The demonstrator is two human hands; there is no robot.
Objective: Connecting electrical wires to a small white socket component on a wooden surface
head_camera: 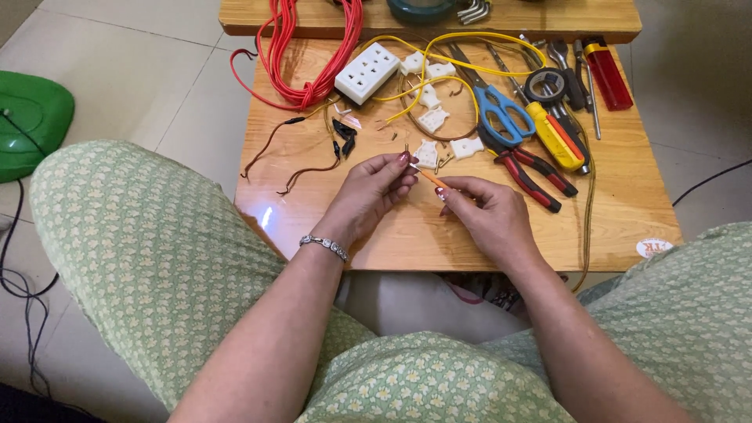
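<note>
The left hand [374, 188] pinches a small metal pin [406, 150] upright at its fingertips — the right hand [482, 211] pinches an orange screwdriver [432, 178]. Its long axis slants up-left, tip toward the pin, just above the table [619, 211]. The hands are near each other.

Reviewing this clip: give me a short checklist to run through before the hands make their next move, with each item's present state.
1. Left hand pinches a small metal pin upright at its fingertips: ok.
2. Right hand holds the thin orange screwdriver: ok.
3. Screwdriver tip seated on the pin: cannot tell, too small.
4. Loose white plastic plug pieces lie within reach on the wooden table: ok.
5. Red-handled pliers lie beside the right hand, not touching it: ok.
6. White socket block wired to anything: cannot tell.
</note>
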